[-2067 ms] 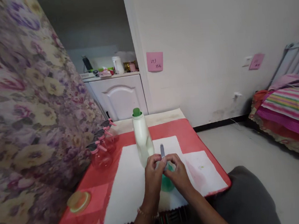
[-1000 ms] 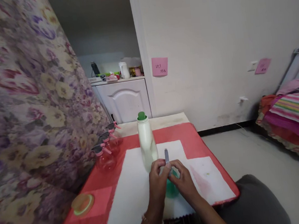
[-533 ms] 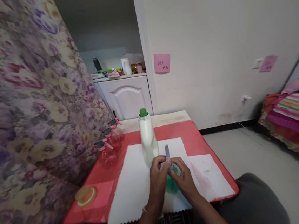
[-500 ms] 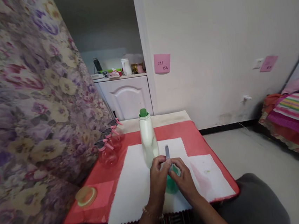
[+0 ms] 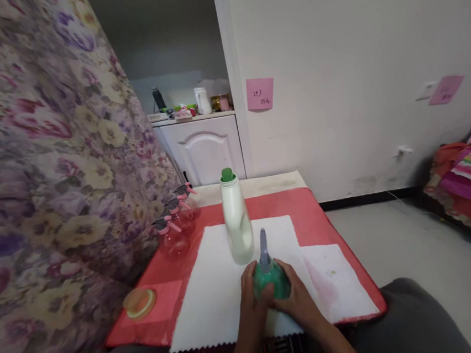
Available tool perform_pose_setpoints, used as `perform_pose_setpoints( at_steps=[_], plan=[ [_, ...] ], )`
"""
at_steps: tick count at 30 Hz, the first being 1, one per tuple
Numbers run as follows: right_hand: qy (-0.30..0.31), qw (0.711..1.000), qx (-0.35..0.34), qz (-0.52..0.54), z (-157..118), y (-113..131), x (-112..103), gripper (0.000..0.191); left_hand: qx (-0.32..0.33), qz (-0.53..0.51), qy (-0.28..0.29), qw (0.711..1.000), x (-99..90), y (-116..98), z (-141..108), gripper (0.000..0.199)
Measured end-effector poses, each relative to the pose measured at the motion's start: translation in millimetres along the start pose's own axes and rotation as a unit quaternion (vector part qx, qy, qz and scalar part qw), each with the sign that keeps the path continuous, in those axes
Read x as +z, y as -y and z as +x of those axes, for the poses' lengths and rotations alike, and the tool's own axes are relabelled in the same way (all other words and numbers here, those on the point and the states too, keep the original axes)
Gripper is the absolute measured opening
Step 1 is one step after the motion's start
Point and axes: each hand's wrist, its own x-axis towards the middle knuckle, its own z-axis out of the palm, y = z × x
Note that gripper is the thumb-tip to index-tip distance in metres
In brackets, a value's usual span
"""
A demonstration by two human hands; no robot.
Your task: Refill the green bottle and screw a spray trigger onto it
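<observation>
A round spray bottle [image 5: 275, 277] with green liquid and a grey trigger head stands between my two hands, over the white sheet [image 5: 205, 290]. My left hand [image 5: 251, 292] wraps its left side, and my right hand [image 5: 293, 293] closes round its right side. Both thumbs lie across its near face. Just beyond stands a tall pale-green jug-like bottle [image 5: 236, 221] with a moulded handle; it has no screw cap on, and a green spout shows in its mouth. Neither hand touches that bottle.
Several clear spray bottles [image 5: 174, 242] with pink parts line the left edge of the red table [image 5: 306, 214]. A roll of tape [image 5: 139, 303] lies at front left. A stained white paper [image 5: 341, 283] is at right. Floral curtain [image 5: 51, 161] hangs close on the left.
Both hands have moved down from the trigger head and neck of the spray bottle to its round body. More of the green body and grey head now shows. The view has shifted slightly.
</observation>
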Motion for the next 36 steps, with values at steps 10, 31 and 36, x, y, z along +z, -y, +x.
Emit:
perform_pose_setpoints(
  at_steps=[10,31,36],
  plan=[
    [-0.091,0.993,-0.041,-0.061,-19.2,10.6,29.7,0.060,0.003,0.063,-0.029,0.998,-9.1,-12.9,4.0,0.071],
    [-0.017,0.998,-0.068,0.006,-35.9,0.5,28.6,0.037,0.017,0.077,-0.072,0.994,-29.4,4.7,-8.4,0.081],
    [-0.005,0.999,-0.054,0.007,-37.3,0.8,28.6,0.039,0.005,0.101,-0.058,0.993,-38.6,-1.6,-3.7,0.071]
  ],
)
